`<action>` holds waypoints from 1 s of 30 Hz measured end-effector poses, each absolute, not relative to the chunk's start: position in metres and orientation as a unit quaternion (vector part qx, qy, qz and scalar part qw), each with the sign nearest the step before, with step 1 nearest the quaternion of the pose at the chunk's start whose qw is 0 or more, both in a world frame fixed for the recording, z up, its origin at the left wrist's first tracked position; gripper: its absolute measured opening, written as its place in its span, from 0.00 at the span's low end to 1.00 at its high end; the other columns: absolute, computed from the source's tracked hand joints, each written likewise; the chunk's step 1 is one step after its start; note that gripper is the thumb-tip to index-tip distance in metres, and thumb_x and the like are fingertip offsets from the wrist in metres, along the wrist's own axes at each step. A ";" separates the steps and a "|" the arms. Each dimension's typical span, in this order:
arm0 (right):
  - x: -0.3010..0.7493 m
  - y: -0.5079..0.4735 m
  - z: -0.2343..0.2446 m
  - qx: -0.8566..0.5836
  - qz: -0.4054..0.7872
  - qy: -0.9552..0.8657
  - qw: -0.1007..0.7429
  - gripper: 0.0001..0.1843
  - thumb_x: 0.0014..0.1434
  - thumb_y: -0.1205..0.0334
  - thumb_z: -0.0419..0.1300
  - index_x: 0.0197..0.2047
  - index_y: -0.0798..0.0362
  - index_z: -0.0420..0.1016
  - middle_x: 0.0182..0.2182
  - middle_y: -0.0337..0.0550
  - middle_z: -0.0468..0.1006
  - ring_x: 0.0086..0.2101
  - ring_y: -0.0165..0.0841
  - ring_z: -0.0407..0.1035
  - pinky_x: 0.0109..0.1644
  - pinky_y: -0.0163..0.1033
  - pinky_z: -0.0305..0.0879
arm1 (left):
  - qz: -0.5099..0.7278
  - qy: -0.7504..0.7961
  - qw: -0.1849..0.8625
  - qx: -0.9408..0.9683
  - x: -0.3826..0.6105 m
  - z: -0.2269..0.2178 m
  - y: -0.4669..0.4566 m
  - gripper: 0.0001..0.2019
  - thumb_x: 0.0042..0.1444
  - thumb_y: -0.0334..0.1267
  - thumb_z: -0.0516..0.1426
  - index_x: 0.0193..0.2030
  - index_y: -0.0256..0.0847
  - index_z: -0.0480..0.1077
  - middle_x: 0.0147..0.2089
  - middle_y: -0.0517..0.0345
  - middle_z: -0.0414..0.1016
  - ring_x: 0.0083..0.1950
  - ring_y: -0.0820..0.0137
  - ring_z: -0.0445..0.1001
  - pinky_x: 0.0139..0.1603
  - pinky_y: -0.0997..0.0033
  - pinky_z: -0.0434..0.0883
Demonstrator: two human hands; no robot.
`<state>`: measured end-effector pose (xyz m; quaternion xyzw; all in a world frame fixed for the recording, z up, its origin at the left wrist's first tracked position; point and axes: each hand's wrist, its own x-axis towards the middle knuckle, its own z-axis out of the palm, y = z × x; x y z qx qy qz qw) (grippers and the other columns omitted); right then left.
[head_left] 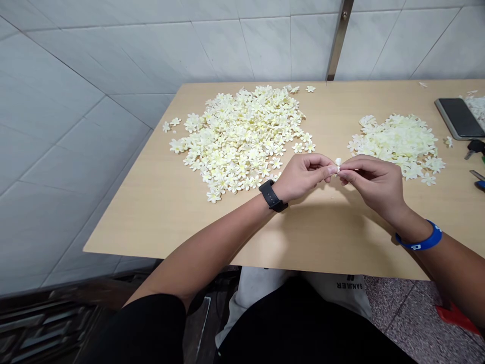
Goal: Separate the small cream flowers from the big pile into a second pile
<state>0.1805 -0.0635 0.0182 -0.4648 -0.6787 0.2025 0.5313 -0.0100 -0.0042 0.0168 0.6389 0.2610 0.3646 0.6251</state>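
Note:
Both my hands are raised over the pale wooden table [212, 222], and a small white artificial flower [338, 164] is pinched between their fingertips. My left hand [303, 177] wears a black wristwatch [272, 195]. My right hand [375, 184] has a blue wristband [419, 240] on its wrist. Just beyond my left hand lies a large heap of cream-and-white flower blossoms [238, 136]. A second, flatter heap of paler blossoms [397, 144] lies close beyond my right hand.
A dark phone in a grey case [459, 118] lies at the far right, beside more white blossoms and a set of keys [475, 148]. Tiled walls [83, 126] border the table's far and left sides. A metal strip [339, 40] runs up the back wall.

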 end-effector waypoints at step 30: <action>0.188 -0.061 0.022 -0.461 0.208 -0.701 0.502 0.11 0.64 0.56 0.68 0.29 0.44 0.84 0.27 0.39 0.83 0.30 0.37 0.77 0.37 0.46 0.76 | 0.361 0.249 0.611 0.659 -0.011 0.025 -0.006 0.23 0.49 0.57 0.72 0.31 0.36 0.77 0.28 0.57 0.77 0.30 0.76 0.72 0.32 0.75 0.68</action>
